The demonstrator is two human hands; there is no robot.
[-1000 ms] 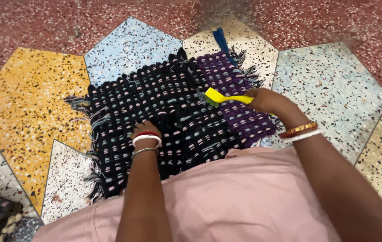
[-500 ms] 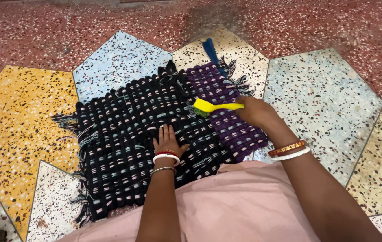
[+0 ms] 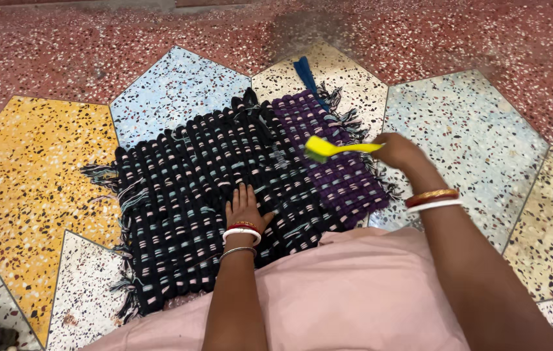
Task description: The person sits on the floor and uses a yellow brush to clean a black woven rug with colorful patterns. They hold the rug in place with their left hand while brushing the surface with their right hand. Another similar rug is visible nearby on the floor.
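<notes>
so far, judging by pics: brushing is mid-way. right hand (image 3: 401,151) fingers wrapped round yellow brush (image 3: 336,148) over purple part of woven mat (image 3: 224,188) on floor; left hand (image 3: 245,208) flat, fingers spread, on black part. no visible clean/dirty line.

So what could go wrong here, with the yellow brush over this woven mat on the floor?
The right hand holds the yellow brush only by the end of its handle, so the grip could slip mid-stroke.

The brush could snag the loose fringe at the edge of the woven mat and pull threads out.

Only the left hand pins the mat, lying flat on it, so the mat may slide on the smooth floor.
</notes>
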